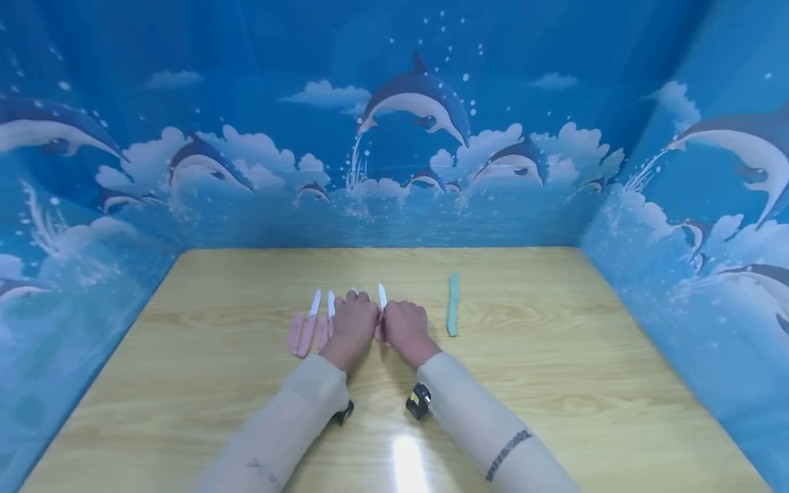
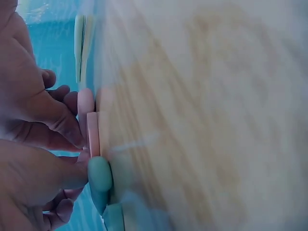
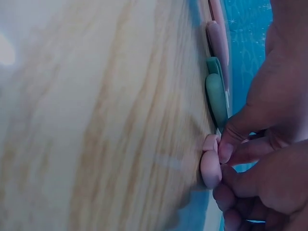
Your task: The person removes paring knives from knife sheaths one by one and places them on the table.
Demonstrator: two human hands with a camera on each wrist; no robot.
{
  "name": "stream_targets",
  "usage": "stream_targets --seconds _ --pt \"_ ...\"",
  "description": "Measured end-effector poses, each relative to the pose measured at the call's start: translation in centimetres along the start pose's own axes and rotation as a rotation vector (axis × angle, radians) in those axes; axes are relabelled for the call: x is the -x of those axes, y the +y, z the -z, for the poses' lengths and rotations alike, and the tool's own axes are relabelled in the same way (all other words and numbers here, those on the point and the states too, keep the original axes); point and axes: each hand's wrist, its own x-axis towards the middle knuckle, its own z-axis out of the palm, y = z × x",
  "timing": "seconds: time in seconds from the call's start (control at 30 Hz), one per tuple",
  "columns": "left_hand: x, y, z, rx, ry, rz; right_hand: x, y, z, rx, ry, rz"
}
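Note:
Between the two hands lies a paring knife with a pink handle [image 3: 211,169] and a white blade [image 1: 382,294] pointing away from me. My right hand [image 1: 405,325] pinches this handle with thumb and fingers. Close beside it, my left hand [image 1: 354,322] pinches the pink sheath [image 3: 211,143] at the knife's left side. The hands nearly touch. Just left of them are a green knife handle [image 3: 216,98] and a green sheath [image 3: 214,65], both covered by my left hand in the head view.
Farther left lie a pink-handled knife [image 1: 306,337] with its blade out, a pink sheath [image 1: 296,332] and another white blade [image 1: 331,303]. To the right is a green knife [image 1: 453,305], no blade showing. Dolphin-printed curtains [image 1: 401,205] enclose the wooden table [image 1: 524,383].

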Motion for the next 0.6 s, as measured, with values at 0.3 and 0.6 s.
stream_targets --seconds 0.3,0.6 --pt "1.1 0.3 -0.8 0.088 0.031 0.021 0.9 1.0 -0.3 -0.118 0.028 0.027" --pt "0.9 0.1 -0.7 0.054 0.041 0.059 0.9 0.7 -0.6 -0.115 0.099 0.064"
